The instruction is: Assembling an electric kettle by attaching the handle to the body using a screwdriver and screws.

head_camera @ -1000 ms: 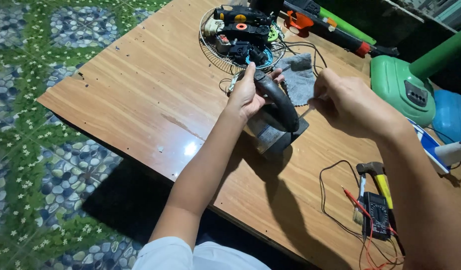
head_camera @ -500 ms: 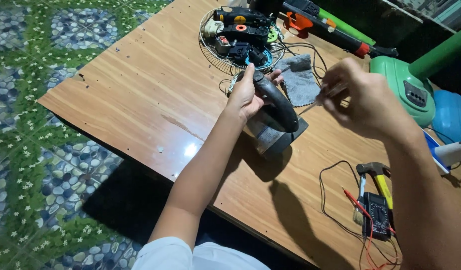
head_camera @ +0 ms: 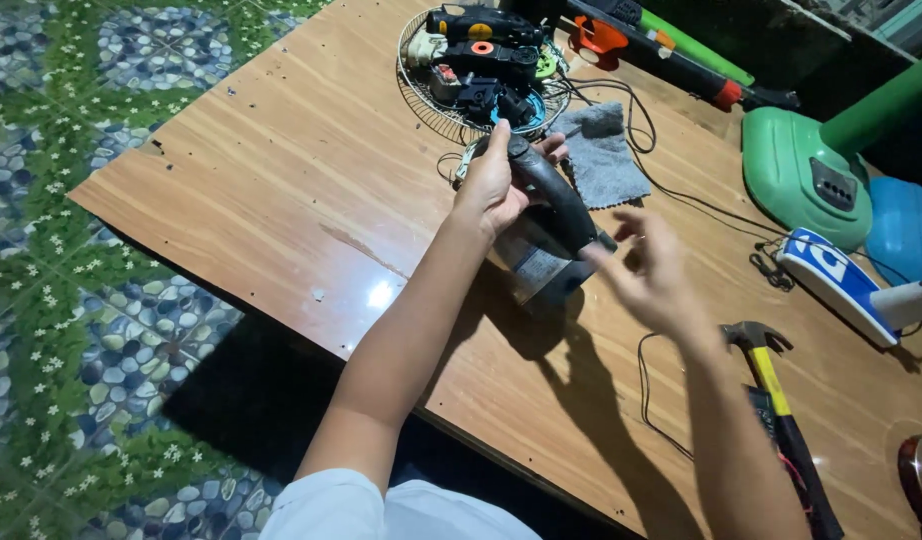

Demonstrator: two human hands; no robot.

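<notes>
Fingers point(head_camera: 501, 160) of the left hand point(head_camera: 491, 185) clasp the iron point(head_camera: 543, 235) on the desk point(head_camera: 281, 180); the right hand point(head_camera: 653, 275), spread and empty, has dropped beside it since a moment ago.

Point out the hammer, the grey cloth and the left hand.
hammer point(head_camera: 750, 335): head view, on its metal head.
grey cloth point(head_camera: 609, 165): head view, on its middle.
left hand point(head_camera: 493, 185): head view, on its back.
</notes>
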